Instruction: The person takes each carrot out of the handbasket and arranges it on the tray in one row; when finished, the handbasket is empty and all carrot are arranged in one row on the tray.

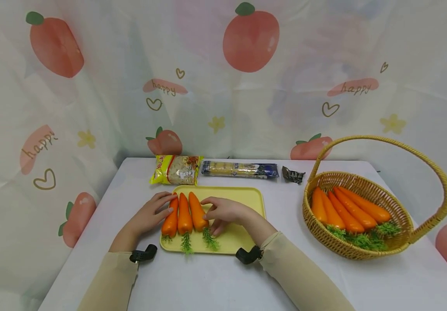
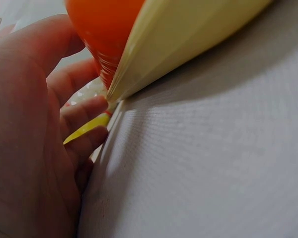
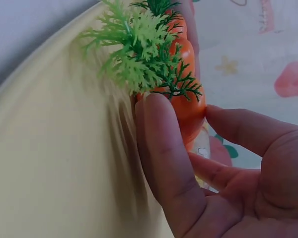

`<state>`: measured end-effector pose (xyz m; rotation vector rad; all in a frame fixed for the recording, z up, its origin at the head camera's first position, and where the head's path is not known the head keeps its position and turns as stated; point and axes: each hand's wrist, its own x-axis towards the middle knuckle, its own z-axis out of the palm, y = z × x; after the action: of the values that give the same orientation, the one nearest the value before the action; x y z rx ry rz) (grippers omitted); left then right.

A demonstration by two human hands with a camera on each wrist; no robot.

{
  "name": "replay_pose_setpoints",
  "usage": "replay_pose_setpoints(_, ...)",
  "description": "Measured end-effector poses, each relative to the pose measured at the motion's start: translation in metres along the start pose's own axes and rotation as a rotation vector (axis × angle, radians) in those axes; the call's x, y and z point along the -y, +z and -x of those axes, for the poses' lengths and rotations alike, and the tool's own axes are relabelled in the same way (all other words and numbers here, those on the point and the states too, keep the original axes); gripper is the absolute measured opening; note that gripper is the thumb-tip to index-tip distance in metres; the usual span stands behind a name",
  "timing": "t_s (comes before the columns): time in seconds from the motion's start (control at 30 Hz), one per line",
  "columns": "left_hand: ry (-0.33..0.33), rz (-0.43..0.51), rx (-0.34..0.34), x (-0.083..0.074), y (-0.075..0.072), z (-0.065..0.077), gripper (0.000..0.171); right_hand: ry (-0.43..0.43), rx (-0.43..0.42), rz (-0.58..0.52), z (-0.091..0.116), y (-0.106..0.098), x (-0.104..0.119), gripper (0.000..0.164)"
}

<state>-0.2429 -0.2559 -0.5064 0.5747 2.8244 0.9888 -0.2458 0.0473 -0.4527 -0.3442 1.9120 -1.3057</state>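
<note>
Three orange carrots with green tops lie side by side on a pale yellow tray (image 1: 243, 242). The left hand (image 1: 147, 216) rests at the left carrot (image 1: 170, 219), its fingers spread along that side. In the left wrist view, an orange carrot (image 2: 102, 25) shows just beyond these fingers, above the tray's edge. Between the outer two lies the middle carrot (image 1: 184, 216). From the right, the right hand (image 1: 227, 212) touches the right carrot (image 1: 198, 214). In the right wrist view, its fingertips lie against the carrot's thick end (image 3: 188, 114), beside the leafy top (image 3: 139, 49).
A wicker basket (image 1: 316, 233) with a tall handle holds several carrots on the right. Along the table's back lie a yellow food bag (image 1: 177, 169), a long clear-and-blue packet (image 1: 239, 169) and a small dark wrapped item (image 1: 293, 175).
</note>
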Motion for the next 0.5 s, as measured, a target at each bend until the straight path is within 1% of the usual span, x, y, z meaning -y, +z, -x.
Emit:
replay_pose_setpoints(0.13, -0.007, 0.013, 0.003, -0.002, -0.001, 0.0, 0.052, 0.001, 0.002, -0.009, 0.0, 0.001, 0.001, 0.061)
replay_pose_setpoints(0.23, -0.005, 0.016, 0.005, -0.003, -0.001, 0.0, 0.052, 0.006, -0.021, 0.027, 0.001, 0.001, 0.001, 0.06)
replay_pose_setpoints(0.33, 0.002, 0.008, 0.004, -0.002, -0.001, 0.001, 0.053, 0.017, -0.06, 0.096, 0.002, 0.0, 0.002, 0.058)
replay_pose_setpoints(0.43, 0.01, -0.005, 0.0, -0.001, -0.001, 0.001, 0.053, 0.019, -0.102, 0.197, 0.006, -0.003, 0.002, 0.055)
replay_pose_setpoints(0.5, 0.011, -0.006, -0.001, -0.001, 0.0, 0.001, 0.053, 0.008, -0.123, 0.286, 0.01, -0.007, 0.004, 0.053)
